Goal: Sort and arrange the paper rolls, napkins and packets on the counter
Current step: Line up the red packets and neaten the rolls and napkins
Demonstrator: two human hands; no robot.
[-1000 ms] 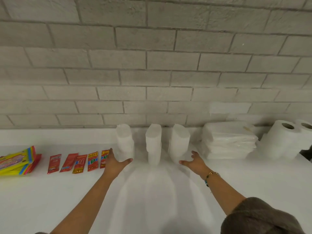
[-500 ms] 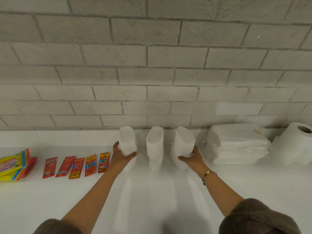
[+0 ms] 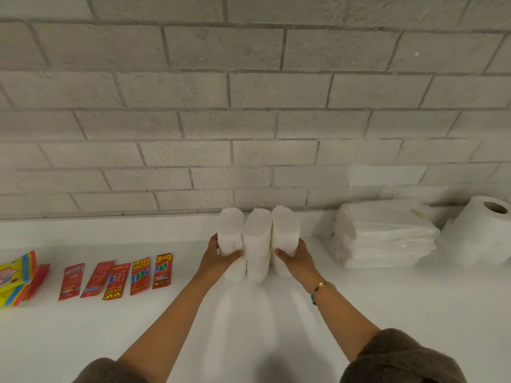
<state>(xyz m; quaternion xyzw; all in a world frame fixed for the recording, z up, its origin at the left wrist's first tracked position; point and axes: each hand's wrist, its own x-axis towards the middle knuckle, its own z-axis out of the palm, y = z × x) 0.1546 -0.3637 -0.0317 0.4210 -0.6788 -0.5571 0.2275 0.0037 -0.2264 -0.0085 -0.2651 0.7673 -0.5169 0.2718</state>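
In the head view the step in hand looks to be grouping the paper rolls. The left hand (image 3: 221,258) curls round the left stack (image 3: 231,230) and the right hand (image 3: 296,258) round the right stack (image 3: 286,232), squeezing both against the middle stack (image 3: 257,239), so all three stand upright and touching at the back of the counter (image 3: 249,327), close to the brick wall. The stacks are plain white, soft-sided cylinders, each apparently two rolls high, though white on white blurs the seams. Next, I judge, both hands should let go evenly so nothing tips, before turning to the napkin pile (image 3: 384,236) or the red packets (image 3: 119,277).
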